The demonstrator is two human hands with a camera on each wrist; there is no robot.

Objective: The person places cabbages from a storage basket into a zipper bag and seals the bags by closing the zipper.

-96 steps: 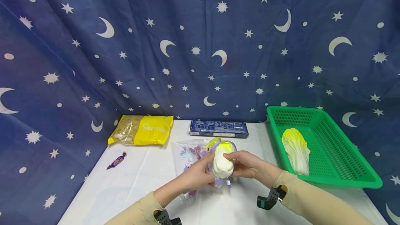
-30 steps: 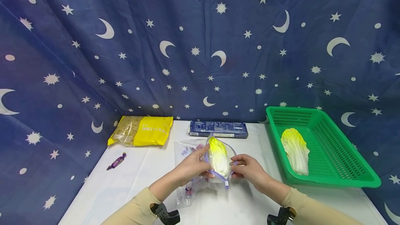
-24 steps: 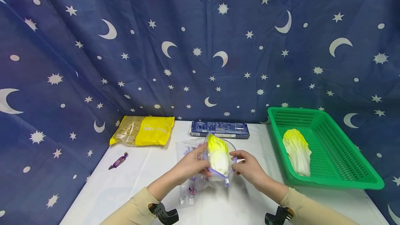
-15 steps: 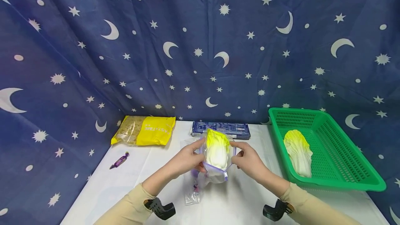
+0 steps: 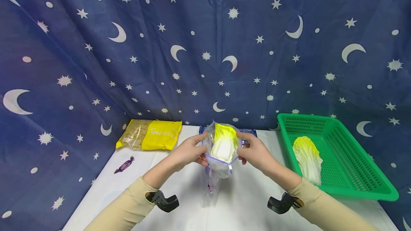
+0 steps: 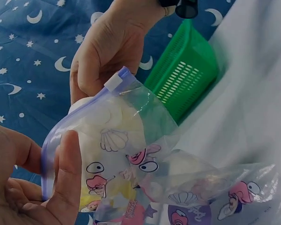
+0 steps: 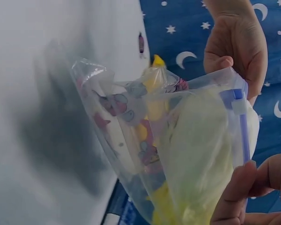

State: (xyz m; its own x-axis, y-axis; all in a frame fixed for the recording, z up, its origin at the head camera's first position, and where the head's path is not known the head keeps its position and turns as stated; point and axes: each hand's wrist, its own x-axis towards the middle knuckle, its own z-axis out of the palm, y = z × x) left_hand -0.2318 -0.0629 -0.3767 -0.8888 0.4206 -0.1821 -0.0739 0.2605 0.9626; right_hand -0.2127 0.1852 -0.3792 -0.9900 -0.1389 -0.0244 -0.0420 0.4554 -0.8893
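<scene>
A clear zip bag [image 5: 219, 171] with a purple zip edge, a white slider [image 6: 114, 82] and cartoon prints is held up in the middle of the head view. A small napa cabbage [image 5: 223, 147], yellow at the far end and white at the near one, sits in its wide mouth. My left hand [image 5: 189, 151] pinches the bag's left edge between thumb and fingers. Opposite it, my right hand [image 5: 257, 151] pinches the right edge. In the right wrist view the cabbage's white end bulges out past the zip; the bag's lower part hangs down.
At the right stands a green basket [image 5: 350, 167] with another napa cabbage [image 5: 307, 159] in it. A yellow pasta bag [image 5: 162, 134] and a purple wrapped candy [image 5: 124, 165] lie at the left. Behind the zip bag is a partly hidden dark blue package [image 5: 248, 131].
At first both hands gripped the cabbage at the bag; the right hand then moved to the bag's right edge. Since then both hands have raised the bag, and its lower end has swung under it.
</scene>
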